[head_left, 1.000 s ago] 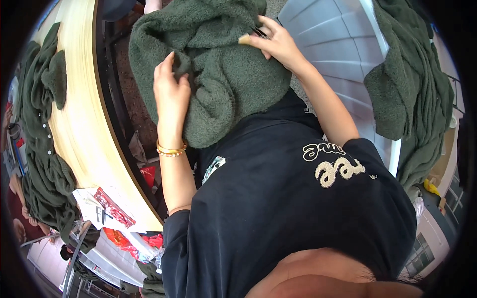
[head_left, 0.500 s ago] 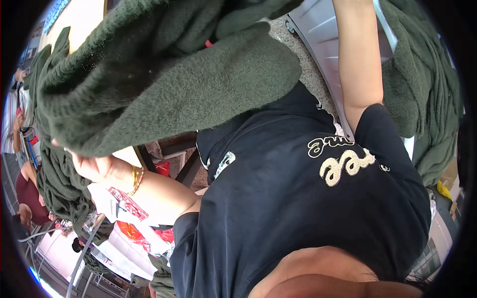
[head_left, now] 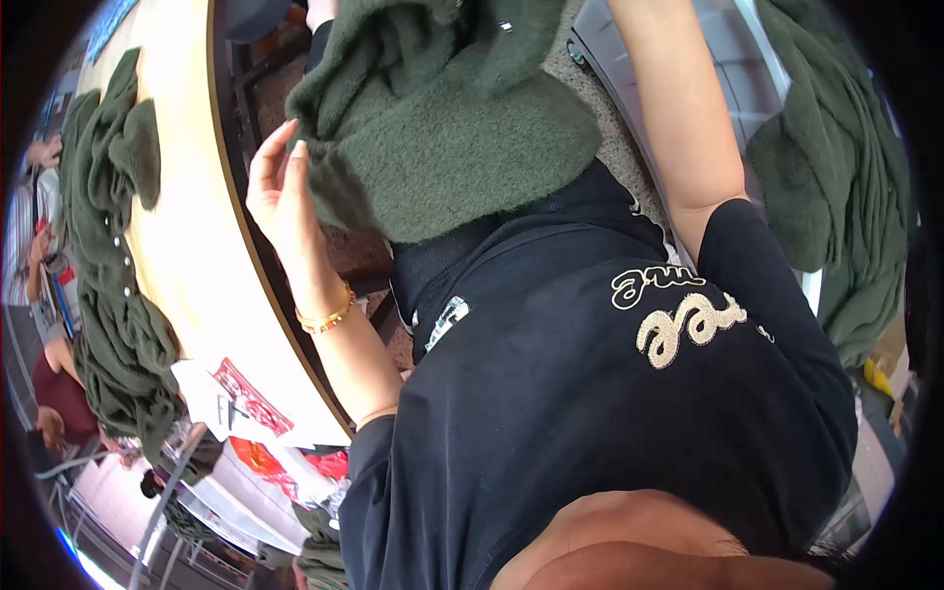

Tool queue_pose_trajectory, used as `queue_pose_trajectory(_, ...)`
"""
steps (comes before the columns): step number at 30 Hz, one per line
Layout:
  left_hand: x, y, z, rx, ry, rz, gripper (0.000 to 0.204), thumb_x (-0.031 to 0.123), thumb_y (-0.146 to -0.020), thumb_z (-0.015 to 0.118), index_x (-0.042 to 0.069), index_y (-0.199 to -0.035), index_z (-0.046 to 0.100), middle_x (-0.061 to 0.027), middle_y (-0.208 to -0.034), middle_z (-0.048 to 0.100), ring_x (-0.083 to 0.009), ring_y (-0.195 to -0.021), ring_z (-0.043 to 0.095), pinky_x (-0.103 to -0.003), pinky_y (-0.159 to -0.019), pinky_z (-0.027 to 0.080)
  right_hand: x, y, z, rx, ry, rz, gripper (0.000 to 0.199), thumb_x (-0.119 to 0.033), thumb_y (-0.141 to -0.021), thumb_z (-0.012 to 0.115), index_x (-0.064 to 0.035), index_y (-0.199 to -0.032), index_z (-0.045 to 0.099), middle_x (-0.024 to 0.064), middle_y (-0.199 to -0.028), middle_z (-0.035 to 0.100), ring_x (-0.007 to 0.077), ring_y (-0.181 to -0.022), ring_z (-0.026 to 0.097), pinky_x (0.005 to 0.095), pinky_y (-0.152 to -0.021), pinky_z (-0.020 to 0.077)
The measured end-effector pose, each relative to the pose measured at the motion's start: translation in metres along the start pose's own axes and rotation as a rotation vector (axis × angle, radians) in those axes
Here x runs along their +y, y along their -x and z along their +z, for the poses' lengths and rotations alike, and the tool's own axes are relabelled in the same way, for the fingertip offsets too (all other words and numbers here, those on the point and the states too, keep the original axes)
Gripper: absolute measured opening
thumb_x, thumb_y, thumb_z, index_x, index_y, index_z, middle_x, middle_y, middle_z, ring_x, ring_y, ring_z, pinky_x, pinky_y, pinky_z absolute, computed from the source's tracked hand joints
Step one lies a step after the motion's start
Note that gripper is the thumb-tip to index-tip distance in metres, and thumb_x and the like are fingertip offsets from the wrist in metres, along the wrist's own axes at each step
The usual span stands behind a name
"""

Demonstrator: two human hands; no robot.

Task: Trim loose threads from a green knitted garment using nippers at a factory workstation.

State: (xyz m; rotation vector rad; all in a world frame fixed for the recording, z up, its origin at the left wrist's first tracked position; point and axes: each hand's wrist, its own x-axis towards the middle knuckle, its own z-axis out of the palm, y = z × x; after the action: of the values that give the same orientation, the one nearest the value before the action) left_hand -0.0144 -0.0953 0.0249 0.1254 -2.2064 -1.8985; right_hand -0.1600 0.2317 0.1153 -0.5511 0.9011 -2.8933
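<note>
Arranging the green garment (head_left: pixel 472 162) seemingly needs the loosely spread left hand (head_left: pixel 282 208) to grip; right hand unseen.

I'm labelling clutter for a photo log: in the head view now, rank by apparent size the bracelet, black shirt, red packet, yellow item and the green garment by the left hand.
1. Black shirt
2. Green garment, cut off by the upper edge
3. Red packet
Bracelet and yellow item: smallest, too alike to rank.

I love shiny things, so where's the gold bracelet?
Left of centre in the head view: the gold bracelet circles the wrist of the left hand, just right of the pale table.
</note>
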Motion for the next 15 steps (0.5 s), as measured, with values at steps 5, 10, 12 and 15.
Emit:
queue_pose_trajectory(5,0.011,-0.005,0.054,-0.214,0.068,-0.012,0.024,0.004,-0.09,0.061,-0.001,-0.114,0.065,-0.0073,-0.111,0.066,-0.0094,-0.098,0.06,-0.022,-0.088,0.045,0.015,-0.004,0.0,0.017,-0.11,0.048,0.026,-0.021,-0.094,0.054,-0.0003,-0.106,0.062,0.0115,-0.097,0.069,0.0229,-0.087,0.067,0.0374,-0.08,0.0563)
queue_pose_trajectory(10,0.032,-0.016,0.114,-0.349,-0.199,0.048,0.029,0.01,-0.086,0.069,-0.004,-0.111,0.063,-0.0059,-0.103,0.067,-0.0102,-0.093,0.06,-0.022,-0.085,0.045,0.009,0.015,0.037,0.047,-0.117,0.074,0.022,-0.019,-0.092,0.058,-0.0011,-0.105,0.064,0.0096,-0.096,0.069,0.0203,-0.087,0.067,0.0353,-0.078,0.0563)
queue_pose_trajectory(12,0.044,-0.016,0.119,-0.348,-0.076,-0.076,0.023,0.007,-0.086,0.069,-0.004,-0.105,0.064,-0.0063,-0.1,0.067,-0.0096,-0.09,0.06,-0.022,-0.083,0.045,0.004,0.022,0.051,-0.02,-0.114,0.013,0.014,-0.018,-0.092,0.06,-0.005,-0.095,0.066,0.0045,-0.084,0.069,0.0122,-0.069,0.066,0.0255,-0.062,0.0558)
queue_pose_trajectory(15,0.06,-0.011,0.104,-0.285,0.397,0.026,0.022,0.004,-0.085,0.068,-0.003,-0.106,0.064,-0.0076,-0.101,0.068,-0.0113,-0.089,0.062,-0.026,-0.083,0.049,-0.021,0.032,0.047,-0.11,0.091,0.029,0.012,-0.017,-0.092,0.06,-0.009,-0.085,0.065,-0.0018,-0.071,0.067,0.0038,-0.049,0.057,0.0158,-0.043,0.046)
